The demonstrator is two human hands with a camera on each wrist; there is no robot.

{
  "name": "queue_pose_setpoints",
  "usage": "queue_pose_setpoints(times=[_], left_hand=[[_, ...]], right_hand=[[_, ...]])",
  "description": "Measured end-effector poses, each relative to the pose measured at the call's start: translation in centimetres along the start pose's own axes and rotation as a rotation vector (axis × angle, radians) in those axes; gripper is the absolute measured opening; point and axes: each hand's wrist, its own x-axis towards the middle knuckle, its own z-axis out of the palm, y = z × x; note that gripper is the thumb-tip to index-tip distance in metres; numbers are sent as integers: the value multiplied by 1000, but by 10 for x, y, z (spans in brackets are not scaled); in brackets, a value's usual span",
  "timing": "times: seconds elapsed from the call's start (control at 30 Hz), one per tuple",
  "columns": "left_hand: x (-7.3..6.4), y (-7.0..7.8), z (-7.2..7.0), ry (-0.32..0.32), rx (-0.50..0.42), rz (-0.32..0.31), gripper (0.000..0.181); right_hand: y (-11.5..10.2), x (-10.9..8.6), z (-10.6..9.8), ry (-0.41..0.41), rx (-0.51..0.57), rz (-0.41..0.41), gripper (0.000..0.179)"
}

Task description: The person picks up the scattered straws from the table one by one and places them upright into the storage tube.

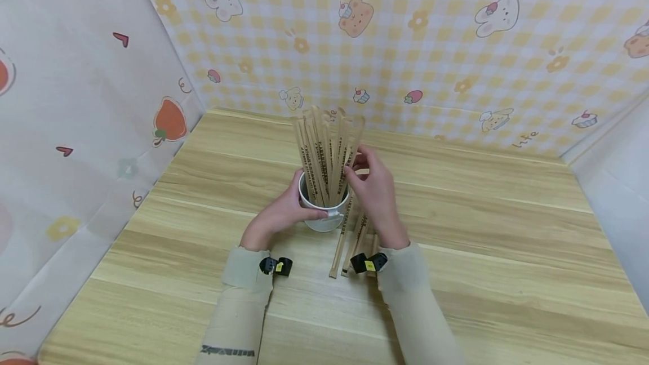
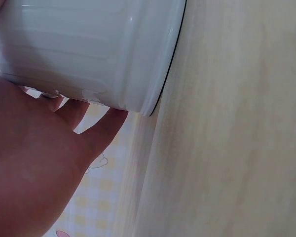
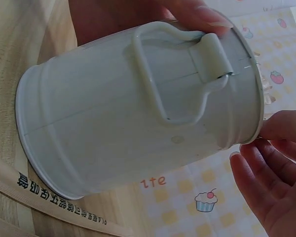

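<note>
A white metal bucket (image 1: 320,223) with a small wire handle (image 3: 153,89) stands upright on the table, holding a bunch of paper-wrapped straws (image 1: 324,159) with dark print. My left hand (image 1: 281,207) grips the bucket from the left, its thumb along the near side under the rim. At the bucket's right rim, my right hand (image 1: 377,187) pinches a wrapped straw (image 1: 358,138) between thumb and fingers. The right wrist view shows those fingertips right at the rim, with the straw's lower part hidden. Several loose wrapped straws (image 1: 341,246) lie beside the bucket, partly under the right wrist.
The wooden table (image 1: 497,230) extends to both sides of the hands. Behind it hangs a yellow checked cloth (image 1: 431,32) with cartoon prints. A white printed cloth (image 1: 96,111) closes the left side, and a pale panel (image 1: 613,156) the right.
</note>
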Motion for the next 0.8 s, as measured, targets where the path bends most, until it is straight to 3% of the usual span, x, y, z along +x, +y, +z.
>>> queue_pose_setpoints(times=[0.3, 0.57, 0.8], left_hand=[[2, -6, 0, -7, -22, 3, 101], [10, -33, 0, 12, -37, 34, 104], [5, -16, -1, 1, -35, 37, 103]], right_hand=[[4, -1, 5, -23, -3, 1, 43], [1, -1, -9, -22, 26, 85, 43], [12, 0, -30, 69, 62, 142, 41]])
